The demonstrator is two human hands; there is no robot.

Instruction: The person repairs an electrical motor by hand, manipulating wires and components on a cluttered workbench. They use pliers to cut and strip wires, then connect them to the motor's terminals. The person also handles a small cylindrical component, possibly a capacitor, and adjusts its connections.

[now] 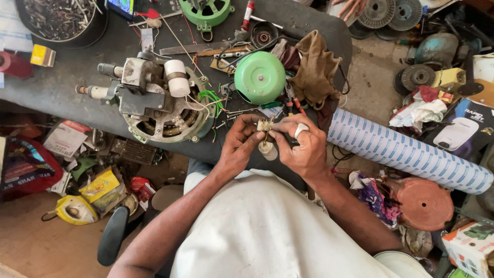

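My left hand (238, 145) and my right hand (303, 146) meet over the near edge of the dark workbench (62, 85). Together they pinch a small tan switch-like part (265, 125) with thin wires and a pale cylinder (267, 150) hanging below it. A white band wraps one right finger. A fan motor (159, 100) with copper windings and a white capacitor lies to the left. A green round motor cover (260, 77) sits just beyond the hands.
A brown rag (314, 67), pliers, screws and a green fan ring (206, 11) lie on the bench. A bowl of scrap metal (59, 18) is far left. A blue-patterned white roll (409, 154) lies right. Boxes and clutter cover the floor. Another person's hand (352, 6) shows top.
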